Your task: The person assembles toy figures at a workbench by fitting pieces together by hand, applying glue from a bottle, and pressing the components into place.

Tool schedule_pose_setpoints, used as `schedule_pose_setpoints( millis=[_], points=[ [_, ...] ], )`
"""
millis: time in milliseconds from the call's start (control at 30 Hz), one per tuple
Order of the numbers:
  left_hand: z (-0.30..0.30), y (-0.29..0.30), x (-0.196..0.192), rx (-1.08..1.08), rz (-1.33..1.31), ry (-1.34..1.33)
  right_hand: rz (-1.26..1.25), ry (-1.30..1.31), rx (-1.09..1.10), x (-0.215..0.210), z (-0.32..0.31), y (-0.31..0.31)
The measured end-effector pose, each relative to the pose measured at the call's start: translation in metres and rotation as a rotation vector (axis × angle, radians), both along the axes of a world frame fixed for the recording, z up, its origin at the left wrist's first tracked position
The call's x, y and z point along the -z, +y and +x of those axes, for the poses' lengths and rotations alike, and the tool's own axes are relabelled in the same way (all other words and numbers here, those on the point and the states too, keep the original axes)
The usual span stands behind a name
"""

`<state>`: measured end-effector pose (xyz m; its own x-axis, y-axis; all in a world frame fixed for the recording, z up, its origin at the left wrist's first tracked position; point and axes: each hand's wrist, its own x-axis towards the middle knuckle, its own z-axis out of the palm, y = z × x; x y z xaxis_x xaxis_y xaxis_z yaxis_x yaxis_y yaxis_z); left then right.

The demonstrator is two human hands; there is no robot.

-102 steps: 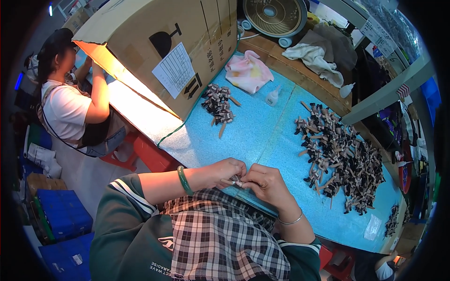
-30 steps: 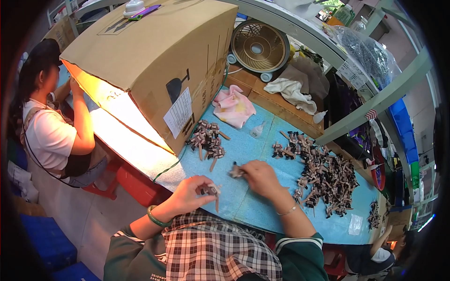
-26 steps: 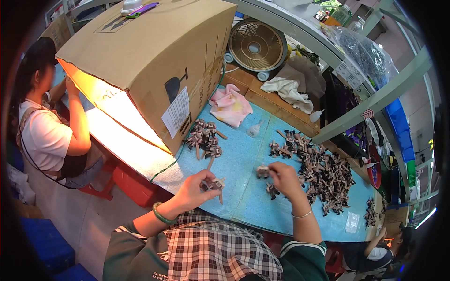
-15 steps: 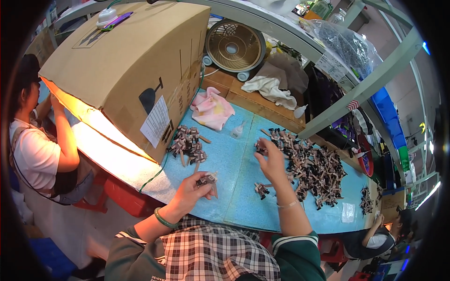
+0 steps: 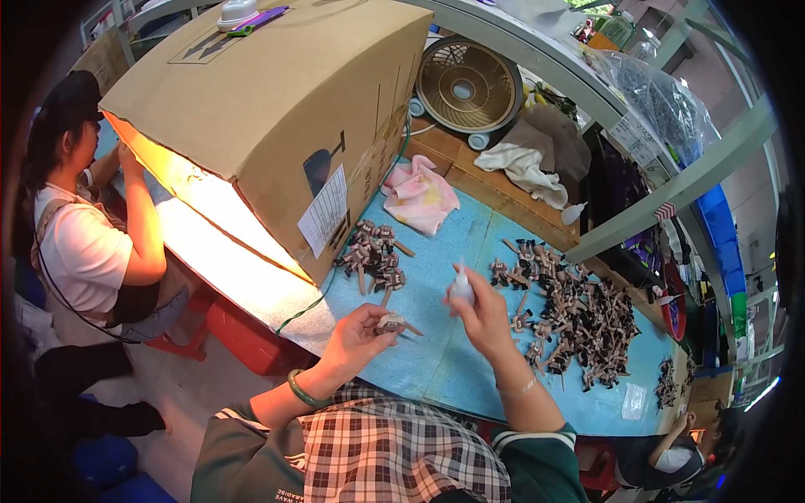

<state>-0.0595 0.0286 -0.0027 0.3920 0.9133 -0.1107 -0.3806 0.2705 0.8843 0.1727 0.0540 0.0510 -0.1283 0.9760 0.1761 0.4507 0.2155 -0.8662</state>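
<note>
Plastic bottle (image 5: pixel 460 290), contents unclear, is clamped in the right grip (image 5: pixel 487 316); the left grip (image 5: pixel 354 339) pinches a figurine (image 5: pixel 389 323).

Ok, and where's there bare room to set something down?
Bare blue tabletop shows between the left hand and right hand, and between the pink cloth and large parts pile. The crowded spots are that pile and the small pile beside the cardboard box.

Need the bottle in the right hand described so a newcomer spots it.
Right of the big cardboard box, over the blue tabletop, is the right hand. In its grip is a small translucent bottle, nozzle up; the similar bottle by the white cloth is unheld.
</note>
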Motion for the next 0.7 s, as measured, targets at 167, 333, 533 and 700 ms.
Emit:
schedule_pose_setpoints(
  millis=[167,333,533,700],
  points=[
    [0.020,-0.003,-0.001,0.111,-0.025,-0.064,0.264,-0.110,0.102,-0.013,0.008,-0.079],
    [0.034,-0.009,-0.010,0.141,-0.038,-0.029,0.360,-0.165,0.282,-0.013,0.005,-0.123],
    [0.040,-0.018,0.000,0.137,0.096,0.087,0.545,-0.173,0.249,-0.015,0.004,-0.140],
    [0.041,-0.022,-0.003,0.108,0.119,0.110,0.557,-0.239,0.208,-0.012,0.007,-0.145]
  ],
)
